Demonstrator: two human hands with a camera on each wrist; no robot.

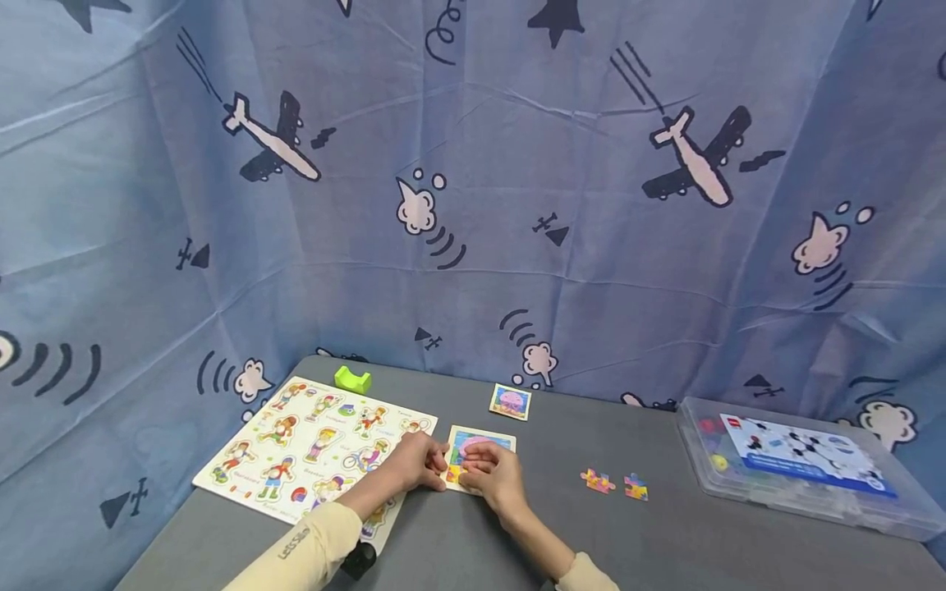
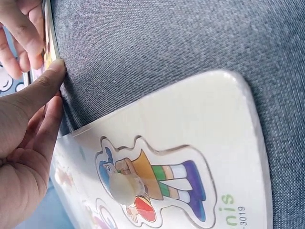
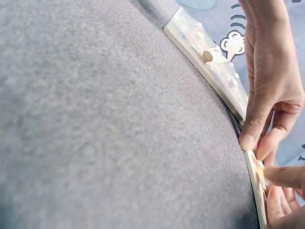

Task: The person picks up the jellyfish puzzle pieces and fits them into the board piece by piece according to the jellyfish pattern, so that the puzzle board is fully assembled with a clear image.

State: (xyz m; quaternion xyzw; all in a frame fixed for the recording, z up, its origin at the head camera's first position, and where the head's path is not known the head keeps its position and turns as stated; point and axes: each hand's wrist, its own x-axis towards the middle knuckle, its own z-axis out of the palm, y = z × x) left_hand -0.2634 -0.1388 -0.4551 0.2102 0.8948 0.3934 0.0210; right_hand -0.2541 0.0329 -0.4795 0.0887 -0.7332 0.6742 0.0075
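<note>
A small square jigsaw board (image 1: 482, 431) with a pale rim lies before me, showing a pink and blue picture with yellow-orange low down. At its left edge my left hand (image 1: 415, 463) holds the board, thumb on the near rim and fingers bent beside it. From the right, my right hand (image 1: 497, 476) reaches over the board with thumb and fingers bent together. Its fingertips pinch a small yellow-orange jigsaw piece (image 3: 260, 172) low over the picture, largely hidden by the fingers. Two loose jigsaw pieces, one pink-orange (image 1: 598, 481) and one yellow-blue (image 1: 636, 487), lie to the right.
A large peg puzzle board (image 1: 336, 419) with sports figures lies left, partly under my left forearm. Behind it sits a green block (image 1: 352, 379). A small picture card (image 1: 510, 402) lies at the back. A clear plastic case (image 1: 805, 468) stands at far right, before a blue curtain (image 1: 480, 320).
</note>
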